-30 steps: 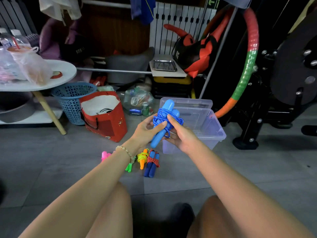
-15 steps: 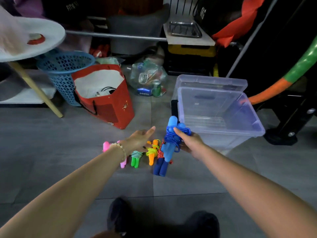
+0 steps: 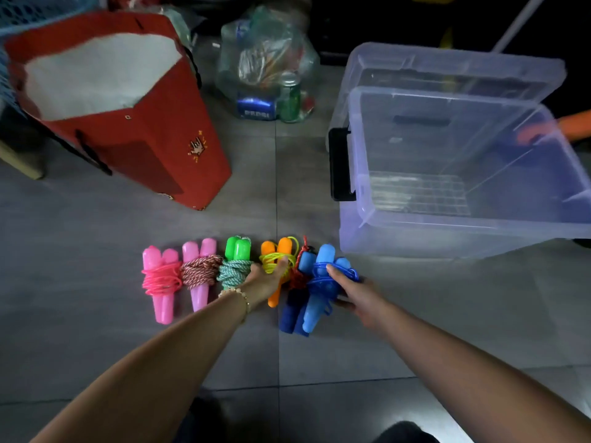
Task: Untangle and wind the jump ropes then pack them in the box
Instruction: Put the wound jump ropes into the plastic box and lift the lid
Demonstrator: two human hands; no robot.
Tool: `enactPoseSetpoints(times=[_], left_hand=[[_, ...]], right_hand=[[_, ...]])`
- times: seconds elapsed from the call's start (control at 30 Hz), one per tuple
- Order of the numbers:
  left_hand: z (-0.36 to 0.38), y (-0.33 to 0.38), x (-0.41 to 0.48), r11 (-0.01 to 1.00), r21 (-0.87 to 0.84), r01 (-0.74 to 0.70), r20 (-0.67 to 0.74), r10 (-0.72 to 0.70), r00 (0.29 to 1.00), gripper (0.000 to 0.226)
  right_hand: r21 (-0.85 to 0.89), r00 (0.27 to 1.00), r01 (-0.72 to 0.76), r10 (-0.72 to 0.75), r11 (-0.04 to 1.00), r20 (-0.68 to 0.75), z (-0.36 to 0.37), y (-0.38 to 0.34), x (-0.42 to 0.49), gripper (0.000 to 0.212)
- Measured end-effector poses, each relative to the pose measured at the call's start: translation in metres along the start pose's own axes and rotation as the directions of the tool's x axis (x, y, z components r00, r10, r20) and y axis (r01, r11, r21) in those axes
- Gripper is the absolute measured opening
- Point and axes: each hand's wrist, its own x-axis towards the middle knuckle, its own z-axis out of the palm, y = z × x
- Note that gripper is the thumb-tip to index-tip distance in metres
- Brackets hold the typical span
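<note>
Several wound jump ropes lie in a row on the grey floor. From the left: a pink rope (image 3: pixel 161 282), a pink-handled rope with red-white cord (image 3: pixel 200 271), a green-handled rope (image 3: pixel 237 259), an orange-handled rope with yellow cord (image 3: pixel 276 255) and a dark blue-handled rope with red cord (image 3: pixel 297 302). My right hand (image 3: pixel 355 295) grips the light blue wound rope (image 3: pixel 321 284) at the row's right end, low by the floor. My left hand (image 3: pixel 267 278) lies flat, fingers straight, over the green and orange ropes. The clear plastic box (image 3: pixel 361 199) stands open behind them on the right, nothing inside.
A red paper bag (image 3: pixel 153 145) stands at the back left. A clear plastic bag of cans and bottles (image 3: pixel 268 71) sits behind the middle. The box's lid (image 3: pixel 447 63) leans behind the box. An orange hoop segment (image 3: pixel 575 124) shows at the right edge.
My right hand has carried the light blue rope down to the end of the row. My left hand let go of it and moved down over the green and orange ropes. The view tilted down.
</note>
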Motion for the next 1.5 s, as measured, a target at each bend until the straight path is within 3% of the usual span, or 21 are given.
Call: enactPoseSetpoints(times=[0.33,0.47,0.6,0.73,0.83,0.97,1.07,1.17,1.2,1.27,1.3,1.33,1.5], left_hand=[[0.026,-0.01,0.03,0.996,-0.084,0.018,-0.173,-0.032,0.984,0.074],[0.019,-0.006,0.017,0.986,-0.131,-0.1,-0.279,0.06,0.958,0.056],[0.003,-0.007,-0.007,0.936,-0.243,-0.256,-0.328,0.169,0.929,0.032],[-0.007,-0.014,-0.018,0.906,-0.279,-0.32,-0.213,0.266,0.94,0.027],[0.005,-0.017,-0.023,0.906,-0.25,-0.342,-0.049,0.341,0.939,0.028],[0.016,-0.018,-0.017,0.935,-0.196,-0.295,0.102,0.319,0.942,0.035],[0.009,-0.021,-0.012,0.93,-0.241,-0.276,0.116,0.31,0.944,0.048],[-0.006,-0.011,-0.033,0.924,-0.272,-0.268,0.143,0.314,0.939,0.082],[-0.013,-0.007,-0.044,0.922,-0.28,-0.267,0.16,0.319,0.934,0.074],[-0.029,0.003,-0.07,0.923,-0.261,-0.283,0.149,0.328,0.933,0.032],[-0.037,0.007,-0.083,0.921,-0.266,-0.283,0.137,0.327,0.935,0.029],[-0.044,0.019,-0.104,0.918,-0.311,-0.248,0.108,0.293,0.95,0.036],[-0.068,0.065,-0.157,0.77,-0.534,-0.349,0.025,0.426,0.904,0.063]], right_hand=[[0.105,0.988,-0.112,0.1,0.988,0.116,0.001,0.014,0.025,0.041],[0.076,0.987,-0.09,0.079,0.993,0.143,-0.008,0.019,0.029,0.053],[0.119,0.984,-0.064,0.043,0.991,0.173,-0.027,0.02,0.025,0.038],[0.169,0.978,-0.09,0.056,0.981,0.199,-0.041,0.021,0.018,0.036],[0.198,0.964,-0.159,0.109,0.967,0.244,-0.031,0.026,0.011,0.056],[0.242,0.947,-0.215,0.141,0.946,0.289,-0.006,0.032,0.006,0.057],[0.261,0.939,-0.215,0.126,0.941,0.319,0.006,0.026,0.001,0.057],[0.222,0.934,-0.198,0.115,0.955,0.339,0.011,0.008,-0.015,0.066],[0.21,0.934,-0.192,0.113,0.959,0.338,0.011,0.0,-0.022,0.072],[0.2,0.934,-0.167,0.09,0.966,0.346,0.009,-0.02,-0.039,0.076],[0.194,0.933,-0.149,0.073,0.97,0.352,0.008,-0.032,-0.049,0.075],[0.196,0.93,-0.128,0.049,0.972,0.365,0.008,-0.046,-0.062,0.075],[0.195,0.932,0.047,-0.113,0.98,0.344,-0.002,-0.126,-0.135,0.067]])
